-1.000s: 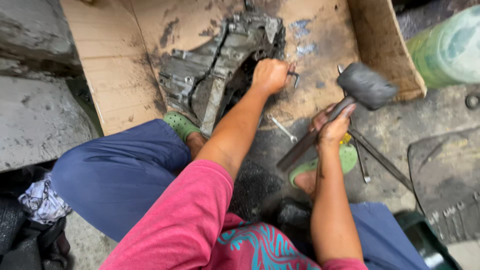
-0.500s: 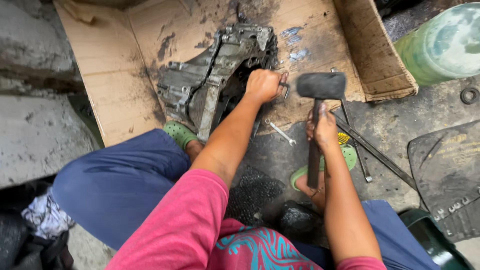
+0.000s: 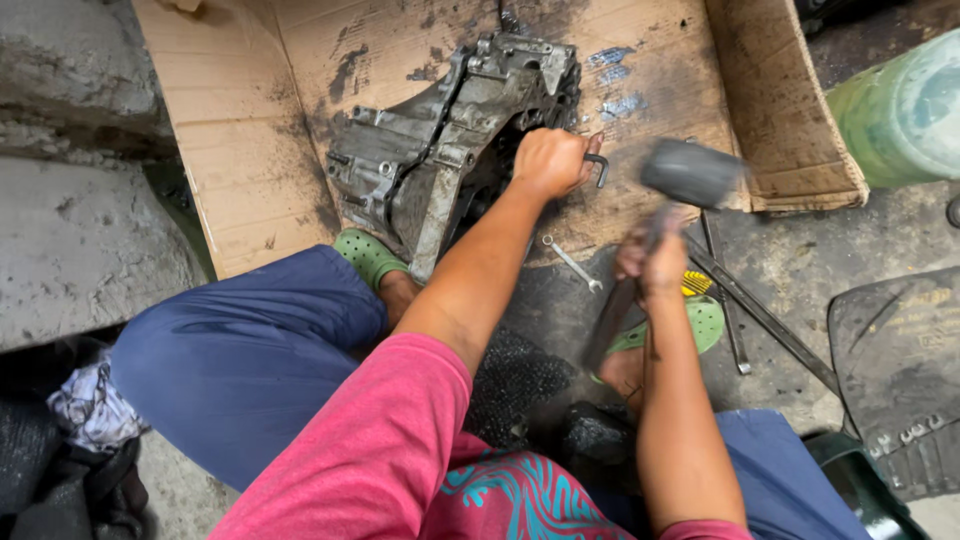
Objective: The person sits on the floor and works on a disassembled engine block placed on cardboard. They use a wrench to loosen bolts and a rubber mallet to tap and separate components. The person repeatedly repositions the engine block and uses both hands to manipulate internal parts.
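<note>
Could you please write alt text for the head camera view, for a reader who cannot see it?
A seated person's left hand holds a small bent metal tool against a greasy gearbox housing lying on oil-stained cardboard, while the right hand swings a blurred black mallet. A small spanner lies on the dark floor nearby.

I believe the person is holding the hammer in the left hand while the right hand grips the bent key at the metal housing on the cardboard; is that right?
Not quite: the hands are swapped. The head view shows the right hand holding the hammer, while the left hand grips the bent key at the metal housing on the cardboard.
</note>
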